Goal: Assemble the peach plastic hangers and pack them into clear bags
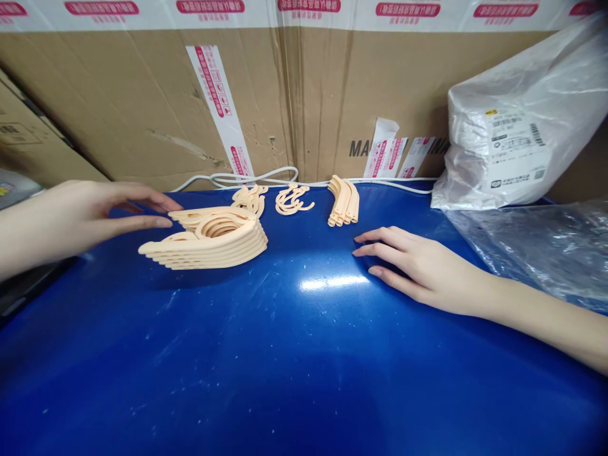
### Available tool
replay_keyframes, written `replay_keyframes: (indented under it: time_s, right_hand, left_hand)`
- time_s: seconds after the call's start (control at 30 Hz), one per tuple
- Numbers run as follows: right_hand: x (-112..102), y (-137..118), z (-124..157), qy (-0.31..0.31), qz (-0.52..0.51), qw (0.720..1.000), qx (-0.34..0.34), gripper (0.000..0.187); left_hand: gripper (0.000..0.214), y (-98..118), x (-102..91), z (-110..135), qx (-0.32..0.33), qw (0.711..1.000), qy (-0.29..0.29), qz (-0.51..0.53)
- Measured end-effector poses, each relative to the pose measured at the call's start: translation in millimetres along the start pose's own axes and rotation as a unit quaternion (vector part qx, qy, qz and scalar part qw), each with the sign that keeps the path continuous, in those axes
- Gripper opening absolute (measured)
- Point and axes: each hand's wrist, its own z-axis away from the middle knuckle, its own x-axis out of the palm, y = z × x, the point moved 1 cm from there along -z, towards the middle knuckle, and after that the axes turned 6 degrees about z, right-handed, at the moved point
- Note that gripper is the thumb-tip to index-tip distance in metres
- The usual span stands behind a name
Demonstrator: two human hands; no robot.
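A stack of cream plastic hanger pieces (223, 253), curved and nested together, lies on the blue table at left of centre. My left hand (102, 209) is at the stack's far left end, thumb and fingers apart; I cannot tell whether the fingertips touch it. My right hand (411, 263) holds nothing and hovers low over or rests on the table, fingers spread and pointing left. Beyond its fingertips sits a bundle of curved cream tubes (342, 201). Small cream hooks (292, 199) lie left of the tubes, and another pile of cream hooks (249, 199) is partly behind the stack.
Large cardboard boxes (323, 82) form a wall along the back. A white cable (256, 177) runs along the table's rear edge. At right stand a white plastic package (513, 139) with a label and a clear plastic bag (555, 247). The blue table (285, 367) is glossy.
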Motion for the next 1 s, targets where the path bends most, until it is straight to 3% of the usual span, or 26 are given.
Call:
replay_keyframes:
  time_s: [0.43, 0.77, 1.0]
  right_hand:
    - [-0.9, 0.4, 0.2, -0.004, -0.004, 1.000, 0.000, 0.032]
    - [-1.1, -0.1, 0.3, -0.006, 0.004, 1.000, -0.001, 0.033]
    - [-1.7, -0.5, 0.4, 0.002, -0.001, 1.000, -0.002, 0.031]
  left_hand:
    - [0.083, 36.9, -2.7, 16.6, 0.006, 0.999, 0.041, -0.006]
    - [0.092, 23.9, -2.4, 12.0, 0.025, 0.999, 0.015, 0.014]
    - [0.092, 5.0, -1.6, 7.2, 0.031, 0.998, 0.042, 0.040]
